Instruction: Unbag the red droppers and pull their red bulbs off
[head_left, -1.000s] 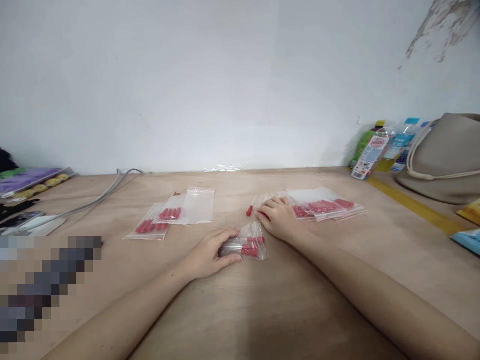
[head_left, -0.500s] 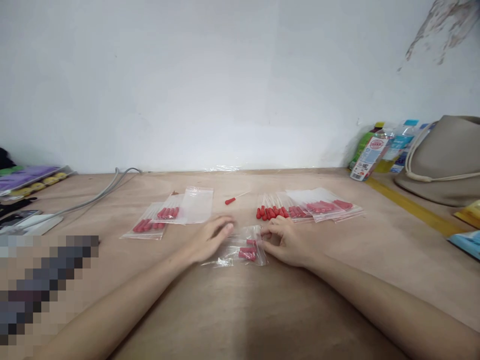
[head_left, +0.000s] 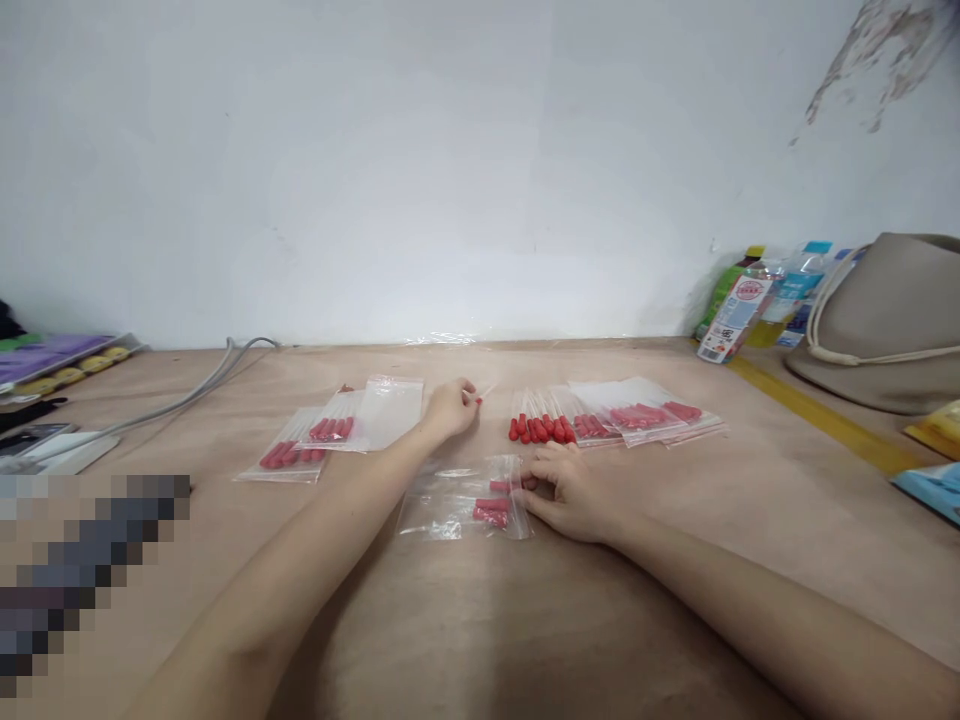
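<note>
On my feed the left hand [head_left: 451,408] is out ahead over the middle of the table [head_left: 420,620], thumb and fingers drawn together on a single loose stick [head_left: 478,401], with a fleck of its red end and a thin pale shaft showing past the fingertips; nearer me, the right hand [head_left: 574,495] sits curled and partly open, a gap between thumb and forefinger, its tips touching the right end of the clear bag [head_left: 442,508], though from here I can't tell whether they pinch the plastic; that bag lies flat in front of me with several red ends inside, towards the right hand; just beyond the right hand I see the loose pile [head_left: 541,428] of red-ended sticks, and to the right of it the overlapping filled bags [head_left: 645,414]; over on the left I have two more filled bags [head_left: 289,452], next to a flat pale bag [head_left: 394,412], while the bottles [head_left: 739,310] and the hat [head_left: 885,320] stand well apart at the far right
</note>
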